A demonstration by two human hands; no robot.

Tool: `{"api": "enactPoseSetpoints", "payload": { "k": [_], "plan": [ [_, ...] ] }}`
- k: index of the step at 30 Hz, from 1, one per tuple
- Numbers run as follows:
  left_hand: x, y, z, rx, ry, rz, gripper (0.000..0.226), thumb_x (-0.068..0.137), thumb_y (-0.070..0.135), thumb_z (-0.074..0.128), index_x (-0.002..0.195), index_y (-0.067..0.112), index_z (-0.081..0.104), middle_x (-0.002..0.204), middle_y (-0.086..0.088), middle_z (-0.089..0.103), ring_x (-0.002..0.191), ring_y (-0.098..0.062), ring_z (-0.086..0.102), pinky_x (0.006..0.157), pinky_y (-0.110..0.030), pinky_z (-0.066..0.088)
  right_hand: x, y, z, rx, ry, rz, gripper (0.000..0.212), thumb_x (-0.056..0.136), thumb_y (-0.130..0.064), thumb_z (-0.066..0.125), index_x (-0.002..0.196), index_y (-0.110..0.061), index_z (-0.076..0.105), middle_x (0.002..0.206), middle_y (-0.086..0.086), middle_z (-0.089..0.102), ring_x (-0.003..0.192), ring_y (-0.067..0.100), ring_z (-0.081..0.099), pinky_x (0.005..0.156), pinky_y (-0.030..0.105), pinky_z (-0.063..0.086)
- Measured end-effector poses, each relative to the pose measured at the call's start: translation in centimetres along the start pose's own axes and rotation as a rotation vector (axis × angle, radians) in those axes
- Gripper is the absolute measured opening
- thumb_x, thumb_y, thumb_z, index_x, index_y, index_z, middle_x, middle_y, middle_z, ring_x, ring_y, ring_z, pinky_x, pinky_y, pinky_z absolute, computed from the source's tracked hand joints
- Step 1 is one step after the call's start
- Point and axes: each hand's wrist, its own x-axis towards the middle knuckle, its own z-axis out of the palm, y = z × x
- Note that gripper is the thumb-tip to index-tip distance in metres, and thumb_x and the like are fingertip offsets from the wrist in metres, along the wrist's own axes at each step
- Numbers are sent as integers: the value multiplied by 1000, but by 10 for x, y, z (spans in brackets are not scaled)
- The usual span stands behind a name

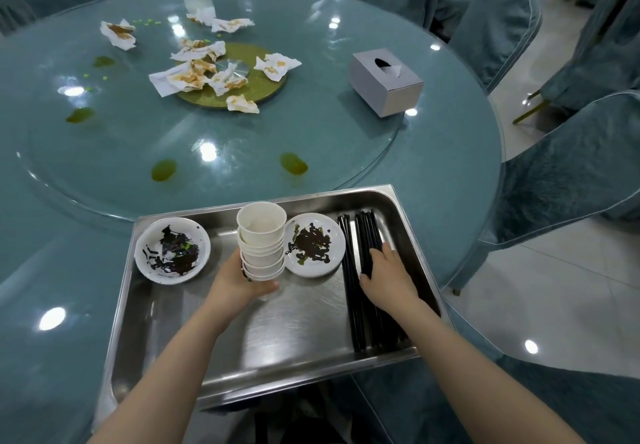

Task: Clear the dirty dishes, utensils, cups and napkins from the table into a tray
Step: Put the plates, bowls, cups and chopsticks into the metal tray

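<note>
Teal cloth-covered chairs (pixel 568 173) ring a round teal table (pixel 433 173) topped by a large clear glass turntable (pixel 242 138), whose surface carries several greenish-yellow sauce smears (pixel 293 163). Crumpled white paper napkins with orange stains (pixel 194 73) lie scattered around the turntable's centre, over a round olive-green disc (pixel 256 90). To their right stands a grey cardboard tissue box (pixel 386 82).

At the near edge of the table sits a rectangular stainless-steel tray (pixel 277 332). Inside it, at the far left, is a small white saucer smeared with dark sauce (pixel 172 250); a second white saucer with dark sauce (pixel 314 244) lies right of centre. Between the 2 saucers stands a stack of white paper cups (pixel 261 241), and the left hand (pixel 239 281) has its fingers curled around the stack's lower part, thumb against its base. Along the tray's right side lies a bundle of long black chopsticks (pixel 363 260). The right hand (pixel 388 277) rests on top of them, fingers straight and spread slightly apart, pressing rather than clasping.
</note>
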Motion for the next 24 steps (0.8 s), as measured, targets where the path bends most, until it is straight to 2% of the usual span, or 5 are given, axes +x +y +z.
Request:
{"api": "enactPoseSetpoints", "payload": {
  "k": [4,7,9,18,24],
  "plan": [
    [0,-11,-2,53,13,-59,51,64,-4,81,101,24,59,95,9,68,85,-5,63,64,-9,47,-2,-2,-2,13,19,-27,46,92,-28,52,134,-10,43,150,11,28,140,26,23,111,41,29],
    [-1,-18,-4,153,19,-117,56,63,5,84,110,20,58,101,3,68,93,-15,63,81,-29,50,-5,-1,-2,16,17,-36,44,92,-29,51,132,-10,46,144,11,35,137,26,28,108,40,32],
    [-1,-23,-8,259,33,-158,59,61,13,86,113,18,58,104,0,67,95,-20,62,85,-35,48,-6,0,-3,19,6,-43,47,92,-29,52,135,-11,44,145,10,35,138,26,27,110,39,30],
    [1,-31,-25,803,7,-188,57,56,36,79,108,31,57,102,2,68,88,-22,63,73,-31,51,-1,-17,-4,12,-21,-117,55,92,-30,53,142,-13,39,154,8,28,143,22,23,113,36,25],
    [-8,-43,-36,901,88,-228,60,56,43,75,111,36,53,110,2,65,99,-28,61,78,-36,51,2,-35,0,48,-39,-186,51,93,-27,53,141,-13,41,148,4,35,137,20,32,109,32,30]
  ]
}}
